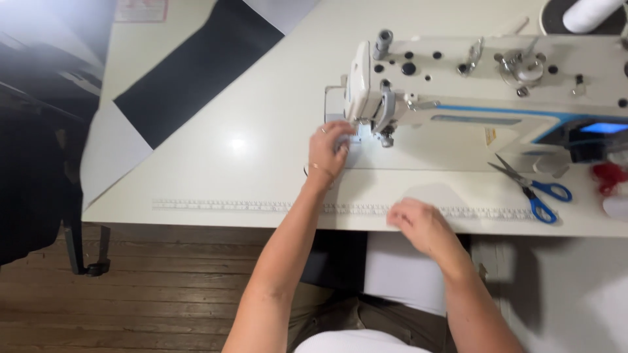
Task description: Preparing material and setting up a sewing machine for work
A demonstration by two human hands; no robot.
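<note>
Two-handedly feeding white cloth (418, 196) toward sewing machine (458, 85) needle: left hand (330, 149) pressing fingers flat beside the foot, right hand (422, 222) loosely curled on cloth at table (216, 163) edge, probably needing steady guiding next.

Both bare arms reach forward, hands set apart at different depths.

The left hand (330, 149) stretches farther out, wrist straight, fingers (341, 134) curled down and pinched together. The right hand (422, 221) sits nearer the body, palm down, fingers loosely bent and closed on nothing.
</note>
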